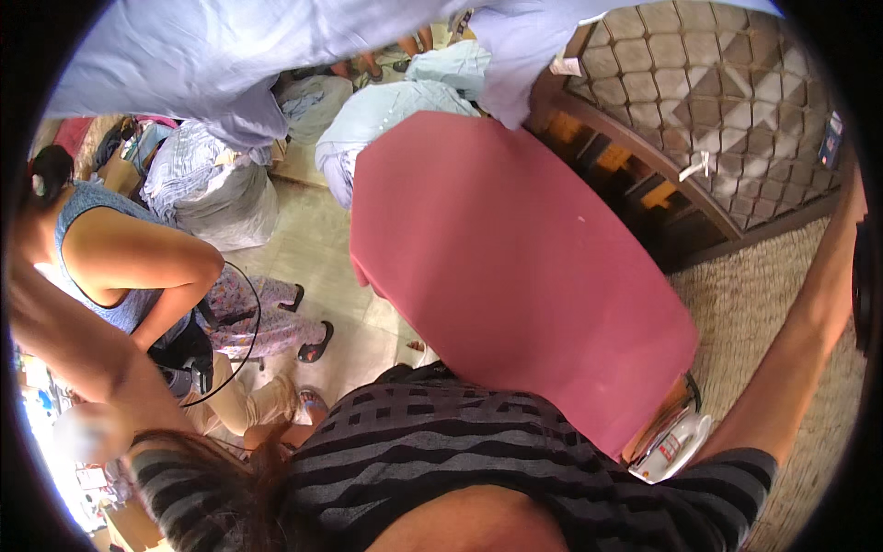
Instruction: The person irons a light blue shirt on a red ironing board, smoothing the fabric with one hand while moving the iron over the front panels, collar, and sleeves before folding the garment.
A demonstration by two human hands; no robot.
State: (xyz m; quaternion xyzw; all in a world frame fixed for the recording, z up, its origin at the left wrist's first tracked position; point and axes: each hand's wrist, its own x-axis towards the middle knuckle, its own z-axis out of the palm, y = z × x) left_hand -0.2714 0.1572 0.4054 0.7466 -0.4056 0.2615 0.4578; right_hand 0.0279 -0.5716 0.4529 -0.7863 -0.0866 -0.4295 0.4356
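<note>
- A pale blue garment (212,55) is stretched across the top of the view, lifted high above a board covered in pink cloth (515,267).
- The person's left arm (74,340) rises along the left edge and the right arm (800,331) rises along the right edge; both reach upward toward the garment.
- Neither hand shows: the left hand is lost at the dark rim on the left, and the right hand is cut off at the upper right rim. I cannot tell how far open either one is, or exactly where it grips the garment.
- The person wears a grey and black striped shirt (478,451), seen at the bottom of the view.
- An iron (676,446) with a white base lies at the near right corner of the pink board.
- To the right of the board, a woven mat (763,304) covers the floor, and a wooden frame with a diamond lattice (727,101) stands beyond it.
- On the left, another person in a blue sleeveless top (101,239) sits on the tiled floor (313,248).
- Bundles of pale cloth (221,189) lie heaped on the floor beyond the board.
</note>
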